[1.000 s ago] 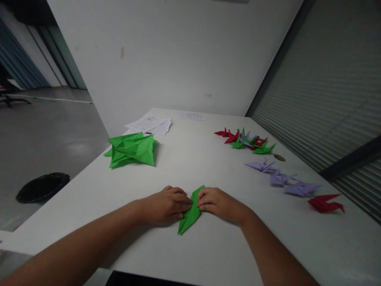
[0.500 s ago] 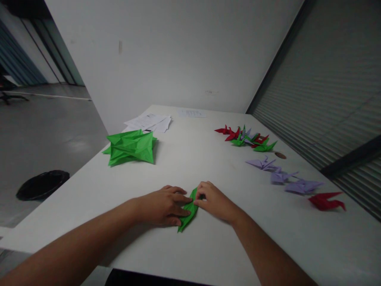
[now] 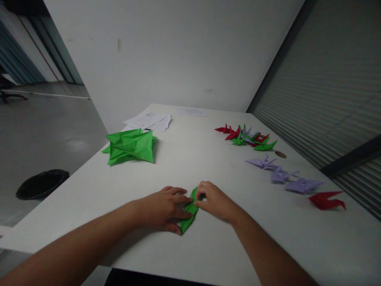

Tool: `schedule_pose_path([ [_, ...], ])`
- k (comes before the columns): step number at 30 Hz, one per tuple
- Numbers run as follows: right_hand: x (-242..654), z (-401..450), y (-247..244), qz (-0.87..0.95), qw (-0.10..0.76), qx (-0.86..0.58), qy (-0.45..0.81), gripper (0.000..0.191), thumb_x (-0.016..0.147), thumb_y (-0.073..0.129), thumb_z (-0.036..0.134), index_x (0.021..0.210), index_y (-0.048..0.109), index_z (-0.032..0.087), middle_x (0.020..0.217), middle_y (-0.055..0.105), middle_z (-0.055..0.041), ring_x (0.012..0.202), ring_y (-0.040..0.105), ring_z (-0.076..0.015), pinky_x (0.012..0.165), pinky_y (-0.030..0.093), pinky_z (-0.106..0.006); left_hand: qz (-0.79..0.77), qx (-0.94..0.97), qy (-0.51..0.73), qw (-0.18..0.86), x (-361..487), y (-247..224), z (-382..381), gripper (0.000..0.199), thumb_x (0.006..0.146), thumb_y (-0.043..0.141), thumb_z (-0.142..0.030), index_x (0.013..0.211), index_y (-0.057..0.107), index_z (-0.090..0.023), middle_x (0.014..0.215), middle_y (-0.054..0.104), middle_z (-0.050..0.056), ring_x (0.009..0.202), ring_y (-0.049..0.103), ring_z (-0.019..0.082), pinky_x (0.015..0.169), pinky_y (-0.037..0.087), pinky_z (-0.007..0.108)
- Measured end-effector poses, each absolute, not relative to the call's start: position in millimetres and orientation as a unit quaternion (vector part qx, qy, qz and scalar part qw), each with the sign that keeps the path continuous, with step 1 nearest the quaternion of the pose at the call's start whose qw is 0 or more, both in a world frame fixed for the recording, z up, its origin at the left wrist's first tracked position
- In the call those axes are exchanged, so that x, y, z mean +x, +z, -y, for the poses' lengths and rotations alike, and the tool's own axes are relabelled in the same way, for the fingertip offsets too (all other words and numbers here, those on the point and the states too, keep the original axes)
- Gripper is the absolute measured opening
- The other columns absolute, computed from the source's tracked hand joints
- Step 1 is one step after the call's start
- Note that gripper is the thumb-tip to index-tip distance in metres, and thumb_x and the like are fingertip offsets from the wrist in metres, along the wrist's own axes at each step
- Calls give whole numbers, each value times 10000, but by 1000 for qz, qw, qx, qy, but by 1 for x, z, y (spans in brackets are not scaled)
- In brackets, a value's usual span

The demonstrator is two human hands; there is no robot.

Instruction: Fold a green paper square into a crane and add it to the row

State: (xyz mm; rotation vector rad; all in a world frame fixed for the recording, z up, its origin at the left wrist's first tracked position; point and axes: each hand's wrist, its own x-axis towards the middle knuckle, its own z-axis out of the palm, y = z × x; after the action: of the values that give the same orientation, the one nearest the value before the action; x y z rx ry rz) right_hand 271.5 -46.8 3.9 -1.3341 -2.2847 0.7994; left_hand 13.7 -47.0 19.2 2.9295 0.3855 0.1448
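A narrow folded piece of green paper (image 3: 189,217) lies slantwise on the white table (image 3: 214,246), between my two hands. My left hand (image 3: 166,208) rests over its left side with the fingers spread, their tips pressing on the paper. At the paper's upper right edge, my right hand (image 3: 211,200) is curled, with thumb and forefinger pinched on the green paper. The fingers cover parts of the folds.
Creased green sheets (image 3: 131,147) are stacked at the left. Red, green and purple paper cranes (image 3: 245,137) cluster at the back right; purple cranes (image 3: 302,185) and a red one (image 3: 326,200) lie nearer. Printed papers (image 3: 149,120) lie behind. A black bin (image 3: 43,184) stands on the floor.
The thumb of my left hand has slid slightly down and right, and the lower end of the green paper has shifted a little to the right. My right hand has hardly moved.
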Motion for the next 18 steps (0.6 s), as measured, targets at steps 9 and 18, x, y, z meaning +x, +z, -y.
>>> schedule_pose_path([
  [9,275,46,4,801,194,-465,322,133,815,712,65,764,719,188,877,668,-24,921,614,-200,827,453,-302,-122,989,38,78,15,20,50,548,906,645,-643,1348,686,-320,1492,537,144,1395,462,455,1107,412,593],
  [18,274,44,-2,801,197,-478,301,172,767,701,30,729,721,197,840,679,-17,865,625,-195,794,458,-295,-124,989,26,76,16,17,50,600,885,649,-674,1370,664,-320,1509,520,149,1391,456,486,1095,412,617],
])
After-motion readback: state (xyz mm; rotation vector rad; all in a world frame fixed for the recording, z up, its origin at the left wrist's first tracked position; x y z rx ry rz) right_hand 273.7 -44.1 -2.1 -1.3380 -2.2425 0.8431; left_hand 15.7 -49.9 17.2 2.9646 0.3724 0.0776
